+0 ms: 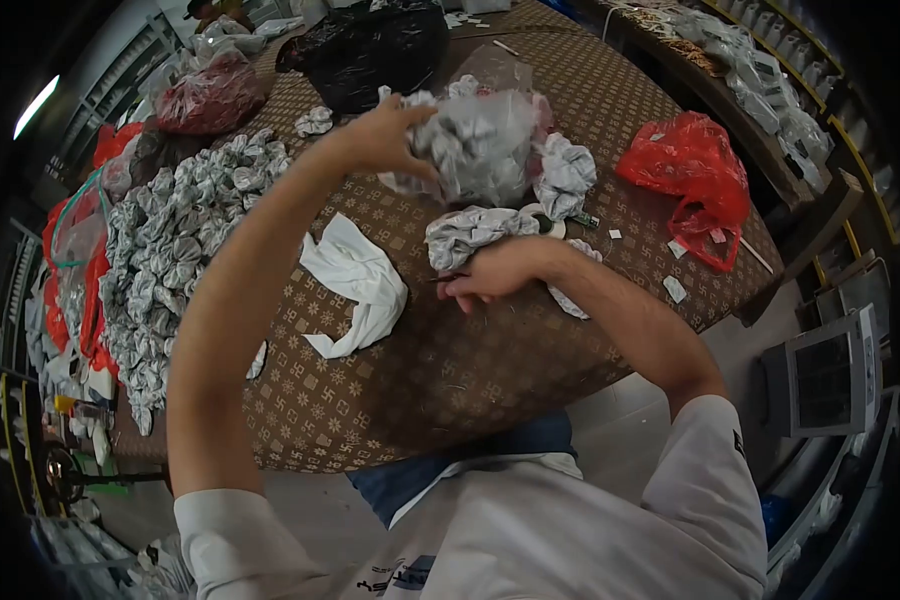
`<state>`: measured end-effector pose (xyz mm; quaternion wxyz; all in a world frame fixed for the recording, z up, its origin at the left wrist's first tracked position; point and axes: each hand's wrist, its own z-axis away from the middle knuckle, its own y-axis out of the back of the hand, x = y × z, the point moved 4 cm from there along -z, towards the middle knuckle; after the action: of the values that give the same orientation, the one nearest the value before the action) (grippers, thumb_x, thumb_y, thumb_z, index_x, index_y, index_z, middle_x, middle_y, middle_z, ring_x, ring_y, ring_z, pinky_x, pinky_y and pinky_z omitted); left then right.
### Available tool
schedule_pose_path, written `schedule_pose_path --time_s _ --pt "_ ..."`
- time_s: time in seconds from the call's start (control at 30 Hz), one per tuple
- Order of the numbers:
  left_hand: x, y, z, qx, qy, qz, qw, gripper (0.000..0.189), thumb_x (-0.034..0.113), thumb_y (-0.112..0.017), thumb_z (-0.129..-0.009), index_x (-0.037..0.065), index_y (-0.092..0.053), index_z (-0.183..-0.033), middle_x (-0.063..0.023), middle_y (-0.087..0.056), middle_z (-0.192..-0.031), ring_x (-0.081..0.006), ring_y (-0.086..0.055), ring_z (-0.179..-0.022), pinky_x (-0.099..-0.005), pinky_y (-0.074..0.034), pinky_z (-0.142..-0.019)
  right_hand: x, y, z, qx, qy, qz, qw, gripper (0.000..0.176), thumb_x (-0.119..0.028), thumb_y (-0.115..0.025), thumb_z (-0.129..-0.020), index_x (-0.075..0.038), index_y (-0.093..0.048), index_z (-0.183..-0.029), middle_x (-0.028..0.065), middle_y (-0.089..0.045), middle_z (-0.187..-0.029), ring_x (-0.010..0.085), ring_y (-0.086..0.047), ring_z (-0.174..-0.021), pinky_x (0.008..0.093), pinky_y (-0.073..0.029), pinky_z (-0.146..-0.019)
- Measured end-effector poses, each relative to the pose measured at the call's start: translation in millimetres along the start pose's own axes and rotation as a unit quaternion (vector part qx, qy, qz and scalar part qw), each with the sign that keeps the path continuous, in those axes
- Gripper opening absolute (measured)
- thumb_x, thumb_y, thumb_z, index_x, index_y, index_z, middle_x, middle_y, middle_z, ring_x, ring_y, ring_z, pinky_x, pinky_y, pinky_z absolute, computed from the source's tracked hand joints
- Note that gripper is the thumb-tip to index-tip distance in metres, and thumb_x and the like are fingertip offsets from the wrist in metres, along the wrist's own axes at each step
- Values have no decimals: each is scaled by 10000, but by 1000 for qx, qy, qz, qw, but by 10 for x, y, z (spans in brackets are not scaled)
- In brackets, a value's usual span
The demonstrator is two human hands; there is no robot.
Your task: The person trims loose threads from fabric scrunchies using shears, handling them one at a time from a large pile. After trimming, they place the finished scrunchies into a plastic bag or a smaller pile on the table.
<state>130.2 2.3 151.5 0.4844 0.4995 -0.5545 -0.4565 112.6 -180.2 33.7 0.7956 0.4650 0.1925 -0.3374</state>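
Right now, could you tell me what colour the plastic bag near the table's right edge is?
Red; the plastic bag shows best in the head view.

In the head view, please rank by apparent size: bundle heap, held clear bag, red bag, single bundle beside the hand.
1. Heap of grey-white crumpled bundles.
2. Clear plastic bag of grey bundles in the left hand and red plastic bag: alike, unranked; held bag is nearer the camera.
3. Single grey-white crumpled bundle.
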Motion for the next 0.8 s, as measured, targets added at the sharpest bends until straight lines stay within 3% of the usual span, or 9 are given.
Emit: schedule_pose_path --time_s 0.1,0.17,0.2,0.27,0.33,0.47,0.6,0.67,0.8 --pt "35 -139 547 174 -43 -124 976 828 558 -811 -733 80 -551 -1357 -239 -450 -1454 -435 -479 -1282 -468 -428 -1051 -186 54 364 -39 22 -96 994 294 -254 -499 -1004 -44 -699 -1049 23 -704 -815 119 -608 -659 287 -500 -631" --pt "117 -17 946 240 -4 36 970 611 447 -784 -819 39 -618 -1243 -214 -484 -1420 -381 -511 -1259 -463 -426 -1034 -289 152 565 -26 16 -57 998 288 -246 -503 -1000 -39 -699 -1042 36 -705 -817 136 -615 -654 297 -506 -633" --pt "209 58 1191 227 64 173 956 402 319 -750 -880 22 -655 -1133 -168 -624 -1249 -278 -622 -1105 -408 -494 -902 -347 202 641 -10 7 -18 1000 282 -238 -507 -996 -34 -699 -1034 50 -706 -818 152 -623 -649 307 -511 -635" --pt "300 52 1588 155 161 382 897 349 289 -751 -880 17 -653 -1074 -100 -702 -964 -181 -670 -896 -325 -514 -736 -499 260 701 26 14 76 997 229 -209 -594 -939 -18 -695 -1016 104 -713 -840 254 -670 -719 374 -530 -686" --pt "436 -26 1791 182 110 374 903 318 265 -746 -884 21 -647 -1062 -65 -694 -809 -139 -664 -759 -269 -497 -648 -722 344 743 191 18 250 949 221 -170 -688 -856 -14 -690 -1012 153 -706 -893 347 -677 -858 439 -524 -766" --pt "538 -130 1793 169 64 348 920 229 190 -738 -888 37 -648 -1033 -98 -682 -904 -231 -667 -794 -338 -519 -671 -954 419 409 266 83 240 930 226 -150 -730 -785 15 -691 -934 214 -690 -882 392 -673 -903 470 -537 -780" --pt "323 -200 1749 217 -23 214 952 125 72 -696 -912 7 -672 -1016 -104 -695 -872 -173 -673 -820 -297 -515 -704 -1049 520 235 277 134 184 933 302 -158 -752 -805 28 -683 -1032 190 -698 -890 339 -696 -883 431 -547 -764" --pt "142 -339 1762 209 53 337 917 89 68 -671 -935 -2 -681 -990 -86 -690 -857 -148 -640 -781 -282 -498 -687 -927 652 339 244 118 -84 959 401 -209 -771 -838 32 -665 -1139 153 -709 -922 259 -702 -864 364 -552 -768" --pt "-411 -879 1791 213 150 456 851 123 107 -642 -975 -9 -677 -994 -24 -671 -822 -78 -555 -728 -247 -457 -655 566 1429 551 586 -133 31 799 439 -294 -721 -887 47 -664 -1157 142 -718 -983 202 -676 -869 327 -540 -808"
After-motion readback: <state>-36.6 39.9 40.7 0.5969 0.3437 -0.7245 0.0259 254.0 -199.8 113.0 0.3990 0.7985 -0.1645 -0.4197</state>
